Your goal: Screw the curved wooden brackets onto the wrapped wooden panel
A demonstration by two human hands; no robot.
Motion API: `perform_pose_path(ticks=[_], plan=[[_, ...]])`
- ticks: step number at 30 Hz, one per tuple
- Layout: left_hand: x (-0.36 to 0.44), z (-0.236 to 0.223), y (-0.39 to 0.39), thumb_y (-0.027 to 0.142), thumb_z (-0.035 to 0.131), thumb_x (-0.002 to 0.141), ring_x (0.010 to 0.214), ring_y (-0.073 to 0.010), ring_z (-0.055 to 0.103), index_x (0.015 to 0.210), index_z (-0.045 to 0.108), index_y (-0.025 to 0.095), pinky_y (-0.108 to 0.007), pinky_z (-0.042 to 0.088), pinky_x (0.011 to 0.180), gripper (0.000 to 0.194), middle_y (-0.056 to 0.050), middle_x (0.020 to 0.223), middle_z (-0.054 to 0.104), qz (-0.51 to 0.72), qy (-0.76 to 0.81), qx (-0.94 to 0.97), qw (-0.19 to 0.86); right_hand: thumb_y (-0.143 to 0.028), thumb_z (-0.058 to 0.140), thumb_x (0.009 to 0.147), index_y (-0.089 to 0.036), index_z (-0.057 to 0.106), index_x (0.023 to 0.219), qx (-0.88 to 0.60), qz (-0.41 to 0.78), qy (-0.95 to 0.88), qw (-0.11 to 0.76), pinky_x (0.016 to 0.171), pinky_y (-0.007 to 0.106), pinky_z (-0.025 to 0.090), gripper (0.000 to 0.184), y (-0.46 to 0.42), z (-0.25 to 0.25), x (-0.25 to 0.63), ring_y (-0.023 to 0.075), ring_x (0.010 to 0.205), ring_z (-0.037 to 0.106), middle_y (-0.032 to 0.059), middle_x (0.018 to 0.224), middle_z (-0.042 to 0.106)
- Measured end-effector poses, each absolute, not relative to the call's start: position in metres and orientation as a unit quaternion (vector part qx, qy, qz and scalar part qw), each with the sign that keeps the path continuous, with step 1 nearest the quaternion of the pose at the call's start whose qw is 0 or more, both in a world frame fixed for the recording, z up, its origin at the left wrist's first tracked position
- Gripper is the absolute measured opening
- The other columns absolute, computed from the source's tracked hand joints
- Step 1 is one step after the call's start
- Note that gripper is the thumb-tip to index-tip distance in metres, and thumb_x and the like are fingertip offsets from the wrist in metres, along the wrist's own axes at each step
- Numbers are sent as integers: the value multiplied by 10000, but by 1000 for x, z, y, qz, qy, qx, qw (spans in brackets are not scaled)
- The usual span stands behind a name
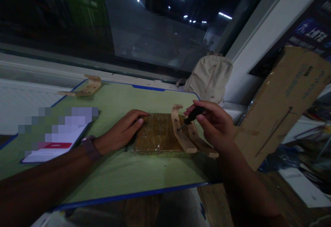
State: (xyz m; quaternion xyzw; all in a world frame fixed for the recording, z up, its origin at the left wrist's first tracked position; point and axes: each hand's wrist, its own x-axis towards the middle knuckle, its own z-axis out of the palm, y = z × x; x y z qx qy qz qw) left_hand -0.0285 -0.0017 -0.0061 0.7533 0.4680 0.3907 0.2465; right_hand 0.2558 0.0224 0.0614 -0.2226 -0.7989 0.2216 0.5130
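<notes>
The screwdriver (193,115), grasped by the right hand (217,124), met 1 of 2 curved wooden pieces (182,138) at a taped block's (155,135) right end; the left hand (128,128) touched the block, grip unclear. The cardboard's (280,106) print was illegible; the cut-off poster (306,42) bore Chinese characters.

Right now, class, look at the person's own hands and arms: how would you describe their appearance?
The ungloved left hand has a dark, broad wristband, possibly a watch, at its wrist. The ungloved right hand shows nothing worn. Both forearms look sleeveless where lit; their lower ends are dim.
</notes>
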Motion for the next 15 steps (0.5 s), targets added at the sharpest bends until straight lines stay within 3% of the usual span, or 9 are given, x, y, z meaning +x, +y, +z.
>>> perform_pose_path(ticks=[3, 6, 10, 13, 15], plan=[[-28, -5, -2, 466, 363, 1017, 1132, -272, 604, 1193, 568, 210, -452, 477, 1029, 372, -87, 1178, 639, 390, 469, 754, 242, -258, 752, 838, -316, 680, 1142, -221, 142, -796, 545, 712, 337, 573, 318, 25, 61, 258, 180, 779, 675, 10, 890, 691], [-28, -4, -2, 456, 360, 1016, 1118, -271, 610, 1191, 567, 202, -452, 484, 1016, 372, -91, 1164, 643, 389, 470, 755, 241, -337, 675, 891, -319, 660, 1240, -200, 66, -831, 515, 764, 393, 555, 350, 25, 65, 260, 217, 847, 657, 44, 931, 692], [-28, -4, -3, 442, 354, 1019, 1126, -266, 610, 1191, 568, 197, -435, 481, 1022, 368, -94, 1171, 643, 388, 469, 755, 243, -326, 526, 974, -323, 582, 1358, -190, 144, -844, 480, 895, 443, 567, 388, 23, 67, 258, 235, 1054, 663, 68, 1128, 699], [-29, -4, -3, 441, 358, 1021, 1137, -268, 603, 1197, 569, 198, -434, 477, 1025, 366, -89, 1178, 639, 390, 466, 756, 244, -223, 556, 968, -332, 600, 1308, -201, 220, -810, 505, 829, 370, 609, 360, 23, 63, 256, 181, 937, 718, 29, 1029, 730], [-29, -4, -3, 436, 358, 1023, 1135, -268, 600, 1198, 566, 196, -439, 473, 1026, 363, -88, 1174, 633, 387, 463, 759, 246, -211, 637, 925, -321, 618, 1263, -219, 203, -790, 536, 776, 331, 618, 356, 25, 59, 256, 168, 877, 728, 21, 1004, 725]])
